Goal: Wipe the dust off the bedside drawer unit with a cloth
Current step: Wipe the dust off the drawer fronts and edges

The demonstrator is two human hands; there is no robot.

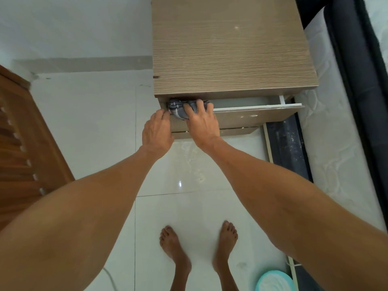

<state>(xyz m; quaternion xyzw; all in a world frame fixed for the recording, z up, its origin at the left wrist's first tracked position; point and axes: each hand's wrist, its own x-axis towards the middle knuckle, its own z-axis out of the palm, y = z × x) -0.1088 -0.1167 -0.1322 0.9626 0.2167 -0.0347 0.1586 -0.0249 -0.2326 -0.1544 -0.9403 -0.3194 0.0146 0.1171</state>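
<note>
A pale, glossy tiled floor (105, 127) fills the room, with a person's bare feet (197, 248) planted on it nearest the camera, a round turquoise-rimmed object (273, 281) at the lower right edge and a slatted wooden door (23, 143) at the left. Both bare forearms reach forward and down to a wood-grain bedside drawer unit (231, 49) standing against the white wall, with a quilted mattress on a dark bed frame (340, 101) close along its right side. The top drawer (252, 116) is pulled partly open and sits slightly skewed, its front running left to right across the view. At the drawer's left end the right hand (201, 120) presses a bunched grey patterned cloth (178, 109) onto the top edge of the drawer front, fingers spread and curled over it into the opening. The left hand (157, 131) sits just beside it at the drawer's left corner, fingertips bent against the front; whether it pinches the cloth's edge or only steadies the drawer cannot be told. The cloth lies directly under the right hand, and the unwiped length of the rim appears to stretch away to the right, so the next stroke would likely run rightward along that long axis.
</note>
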